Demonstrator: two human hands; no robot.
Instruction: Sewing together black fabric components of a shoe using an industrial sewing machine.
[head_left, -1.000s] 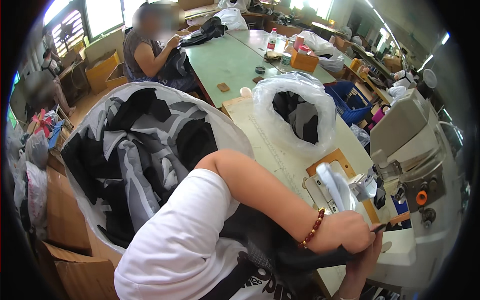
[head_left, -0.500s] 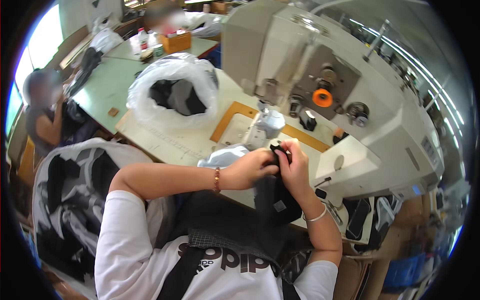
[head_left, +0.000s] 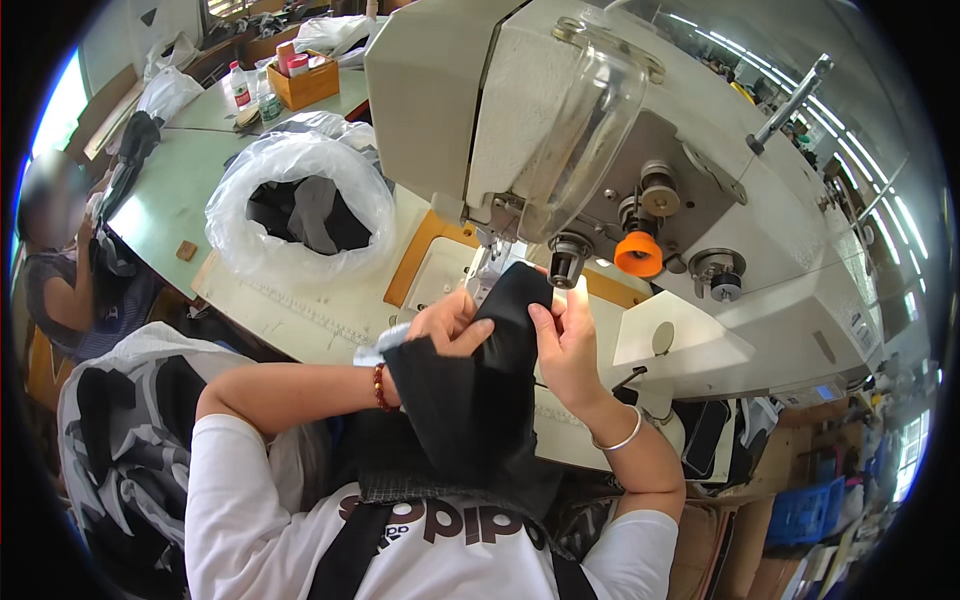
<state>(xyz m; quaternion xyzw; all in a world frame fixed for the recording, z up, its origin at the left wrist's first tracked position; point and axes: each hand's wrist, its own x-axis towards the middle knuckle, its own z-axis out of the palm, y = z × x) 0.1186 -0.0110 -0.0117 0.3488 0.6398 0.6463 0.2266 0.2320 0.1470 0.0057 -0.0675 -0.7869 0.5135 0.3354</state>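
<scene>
A piece of black fabric (head_left: 490, 390) is stretched between my two hands, just in front of the sewing machine's needle area. My left hand (head_left: 450, 325) pinches its left side, thumb on top and fingers curled. On the right edge, my right hand (head_left: 568, 345) grips it between thumb and fingers. The cloth's far end reaches up below the sewing machine (head_left: 460, 130), and its lower part hangs toward my lap. A pale grey-blue cloth (head_left: 378, 345) shows partly behind my left wrist.
A white plastic bag (head_left: 230, 220) of dark pieces stands left of the machine. Another large bag (head_left: 190, 350) of black and grey pieces is at my left. A person (head_left: 65, 280) sits by the green table (head_left: 180, 190). A phone (head_left: 706, 440) lies at the right.
The black fabric has been raised and spread out between my hands, from a bunched, hanging state. My left hand has moved left, apart from my right. My view has shifted closer to the machine.
</scene>
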